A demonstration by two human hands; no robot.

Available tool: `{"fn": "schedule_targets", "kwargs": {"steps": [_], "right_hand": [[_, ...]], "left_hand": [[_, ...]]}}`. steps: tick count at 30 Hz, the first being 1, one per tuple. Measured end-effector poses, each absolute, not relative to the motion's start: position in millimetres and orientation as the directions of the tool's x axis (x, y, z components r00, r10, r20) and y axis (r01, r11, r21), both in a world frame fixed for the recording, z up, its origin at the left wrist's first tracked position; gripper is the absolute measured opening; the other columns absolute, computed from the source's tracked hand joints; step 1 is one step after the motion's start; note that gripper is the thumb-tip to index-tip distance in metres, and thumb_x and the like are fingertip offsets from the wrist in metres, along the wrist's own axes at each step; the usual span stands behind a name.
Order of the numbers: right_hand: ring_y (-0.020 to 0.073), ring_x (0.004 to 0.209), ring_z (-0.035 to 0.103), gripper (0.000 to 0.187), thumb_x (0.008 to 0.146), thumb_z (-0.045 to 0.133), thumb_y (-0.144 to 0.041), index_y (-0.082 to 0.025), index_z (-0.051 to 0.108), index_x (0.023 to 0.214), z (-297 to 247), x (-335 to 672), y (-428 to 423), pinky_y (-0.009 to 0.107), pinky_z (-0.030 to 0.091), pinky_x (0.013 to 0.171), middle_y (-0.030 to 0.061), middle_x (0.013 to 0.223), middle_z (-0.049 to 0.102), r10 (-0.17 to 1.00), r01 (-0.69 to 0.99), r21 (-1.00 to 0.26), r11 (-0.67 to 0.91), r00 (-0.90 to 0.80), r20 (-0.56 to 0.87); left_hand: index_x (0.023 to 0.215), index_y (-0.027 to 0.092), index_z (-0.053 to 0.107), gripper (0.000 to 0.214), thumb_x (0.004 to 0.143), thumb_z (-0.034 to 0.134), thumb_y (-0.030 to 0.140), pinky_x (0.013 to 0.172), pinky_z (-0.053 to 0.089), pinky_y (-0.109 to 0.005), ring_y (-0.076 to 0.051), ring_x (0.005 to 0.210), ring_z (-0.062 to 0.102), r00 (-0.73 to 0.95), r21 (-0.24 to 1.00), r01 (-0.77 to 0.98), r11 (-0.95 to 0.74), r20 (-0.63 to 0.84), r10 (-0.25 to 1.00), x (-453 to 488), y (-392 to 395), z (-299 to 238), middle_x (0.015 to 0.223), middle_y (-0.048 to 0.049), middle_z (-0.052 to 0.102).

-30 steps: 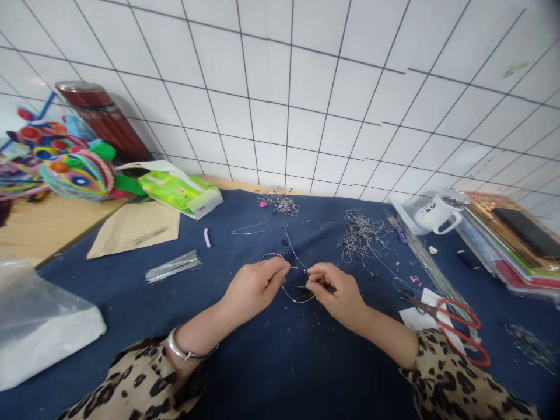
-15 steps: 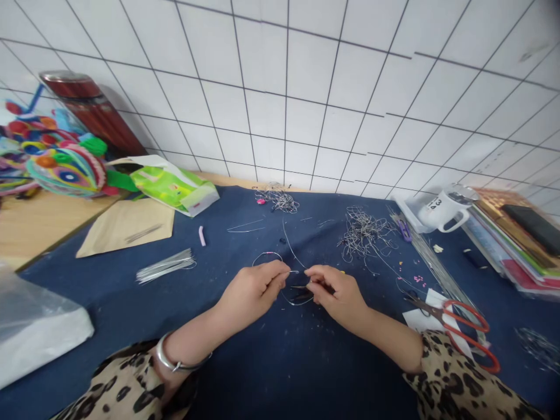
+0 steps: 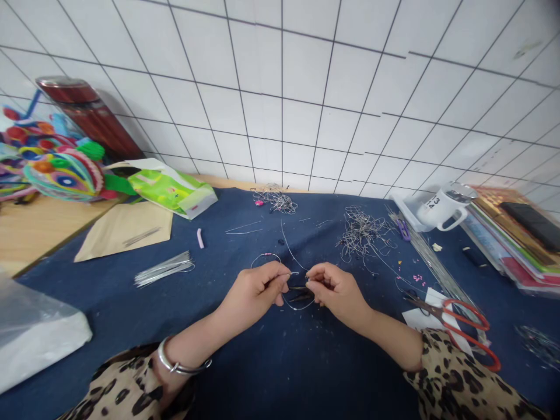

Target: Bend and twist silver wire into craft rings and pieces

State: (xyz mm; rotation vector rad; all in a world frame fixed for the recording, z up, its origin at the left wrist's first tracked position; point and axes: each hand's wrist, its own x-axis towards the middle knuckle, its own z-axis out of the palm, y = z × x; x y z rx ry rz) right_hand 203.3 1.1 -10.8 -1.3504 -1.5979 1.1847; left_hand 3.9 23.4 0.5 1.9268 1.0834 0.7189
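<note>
My left hand (image 3: 256, 291) and my right hand (image 3: 339, 290) meet over the middle of the dark blue cloth (image 3: 280, 361). Both pinch a thin silver wire (image 3: 289, 252) that loops between and below the fingertips and runs away toward the wall. A small dark piece sits between my fingertips; I cannot make out what it is. A few pink beads sit on the wire loop left of my left hand. My left wrist wears a silver bangle (image 3: 177, 364).
Tangled wire heaps (image 3: 363, 230) lie behind my hands, another heap (image 3: 275, 200) near the wall. Cut straight wires (image 3: 164, 268) lie left. Red-handled scissors (image 3: 464, 326) rest on paper at right. A white mug (image 3: 441, 209), stacked papers, a green bag (image 3: 172, 189) and colourful craft (image 3: 61, 172) ring the cloth.
My hands have stayed pinched on the wire at the same spot, with only small finger shifts. The camera view has drifted slightly.
</note>
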Motion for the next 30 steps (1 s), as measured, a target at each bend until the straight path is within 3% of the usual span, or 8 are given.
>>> {"fn": "schedule_targets", "kwargs": {"steps": [6, 16, 30], "right_hand": [[0.0074, 0.051, 0.053, 0.016, 0.079, 0.055, -0.028, -0.017, 0.058, 0.091, -12.2, 204.5, 2.2, 0.019, 0.047, 0.048, -0.003, 0.065, 0.056, 0.967, 0.252, -0.967, -0.047, -0.23, -0.108], [0.008, 0.055, 0.055, 0.008, 0.078, 0.057, -0.021, -0.017, 0.06, 0.085, -1.3, 199.7, -4.2, 0.021, 0.047, 0.055, -0.0027, 0.066, 0.057, 0.979, 0.287, -0.953, 0.094, -0.202, 0.036], [0.009, 0.056, 0.056, 0.007, 0.079, 0.057, -0.024, -0.018, 0.06, 0.079, -2.1, 194.6, -6.0, 0.022, 0.048, 0.055, -0.0011, 0.069, 0.059, 0.977, 0.326, -0.934, 0.149, -0.196, 0.087]], "left_hand": [[0.082, 0.018, 0.057, 0.017, 0.088, 0.042, 0.023, 0.055, 0.045, -0.018, -0.007, 0.052, 0.06, 0.472, 0.825, 0.438, -0.357, 0.126, 0.872, 5.5, 21.7, 2.0, 0.064, 0.0032, 0.062], [0.083, 0.018, 0.056, 0.015, 0.084, 0.041, 0.015, 0.053, 0.043, -0.016, -0.006, 0.052, 0.057, 0.503, 0.795, 0.471, -0.382, 0.113, 0.857, 4.8, 18.5, 3.6, 0.068, 0.0039, 0.059], [0.076, 0.017, 0.056, 0.018, 0.082, 0.039, 0.012, 0.05, 0.04, -0.016, -0.007, 0.054, 0.052, 0.551, 0.76, 0.469, -0.45, 0.146, 0.821, 7.3, 14.9, 5.5, 0.066, 0.0025, 0.056]]}}
